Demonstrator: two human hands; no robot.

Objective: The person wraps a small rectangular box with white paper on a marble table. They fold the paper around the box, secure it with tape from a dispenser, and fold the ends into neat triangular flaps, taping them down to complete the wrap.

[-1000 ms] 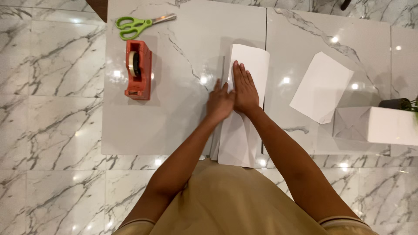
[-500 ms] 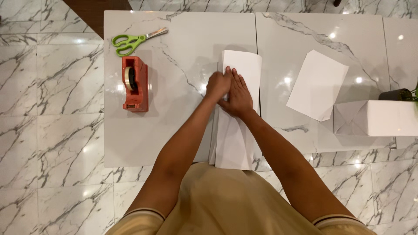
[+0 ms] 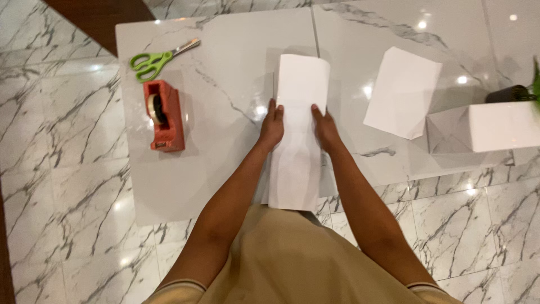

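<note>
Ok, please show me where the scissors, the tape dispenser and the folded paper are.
scissors (image 3: 147,62), head view, on the green handles.
tape dispenser (image 3: 166,121), head view, on its red body.
folded paper (image 3: 298,129), head view, middle, between the hands.

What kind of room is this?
Probably a home room set up for wrapping or paper craft: a glossy marble-look table and floor, with scissors, a tape dispenser and folded white paper between both hands.

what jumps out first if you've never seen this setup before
The eye goes first to the long folded white paper in the middle of the marble table, with the left hand and right hand pressed against its two long edges. Next comes colour on the table's left: a red tape dispenser with green-handled scissors beyond it. To the right lie a loose white sheet and a white wrapped box.
</note>
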